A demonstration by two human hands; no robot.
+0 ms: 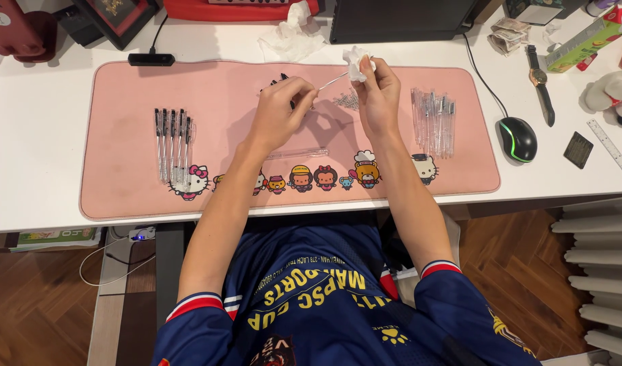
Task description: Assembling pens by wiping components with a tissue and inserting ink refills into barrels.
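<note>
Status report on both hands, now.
Left hand pinches a thin pen refill. Right hand grips a white tissue at its tip. Nothing in between; clear barrel lies below.

— What's the person wearing, at the bottom of the frame?
— A dark blue jersey (338, 298) with yellow lettering, short sleeves cuffed in red and white. Both forearms bare.

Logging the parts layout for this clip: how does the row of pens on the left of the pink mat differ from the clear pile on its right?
The left row of pens shows black tips and clips; the right pile of clear tubes shows no black. The pens lie neatly spaced side by side; the tubes are bunched and overlapping. Both lie lengthwise on the pink mat, untouched by either hand.
</note>
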